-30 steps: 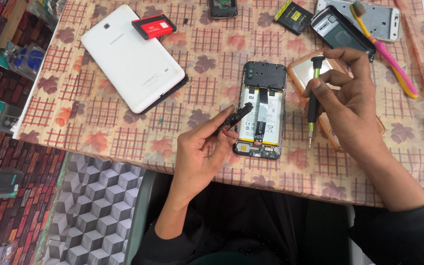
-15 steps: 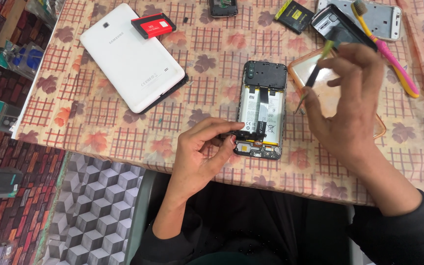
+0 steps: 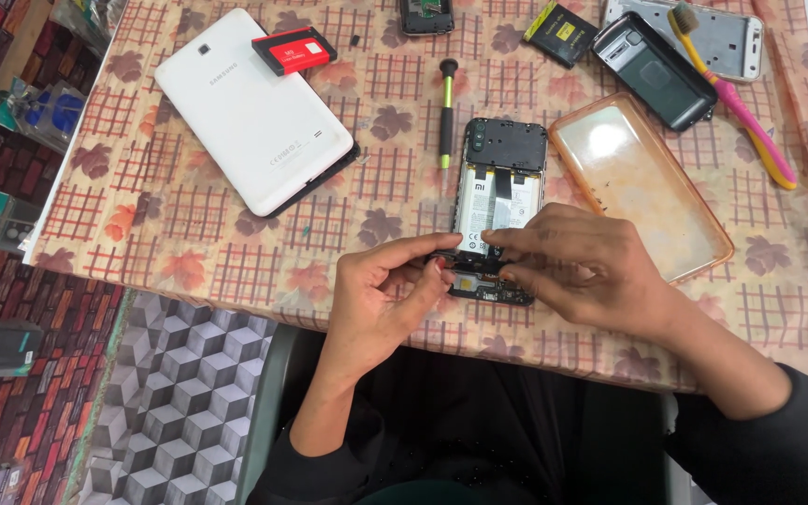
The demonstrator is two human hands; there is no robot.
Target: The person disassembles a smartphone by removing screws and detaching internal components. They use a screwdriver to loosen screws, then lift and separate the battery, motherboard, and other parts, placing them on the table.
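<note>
Both hands meet at the lower end of the opened phone (image 3: 500,201) on the desk (image 3: 180,234). The left hand (image 3: 387,290) and right hand (image 3: 580,266) pinch a small black part there. A screwdriver (image 3: 446,110) lies just beside the phone

We count two hands, left hand (image 3: 381,295) and right hand (image 3: 582,271); one opened phone (image 3: 500,192); one white tablet (image 3: 252,108); one green-handled screwdriver (image 3: 446,112); one clear orange case (image 3: 638,182); one toothbrush (image 3: 731,93); two loose batteries, red battery (image 3: 294,50) & black-yellow battery (image 3: 563,31); approx. one dark back cover (image 3: 652,70).
</note>
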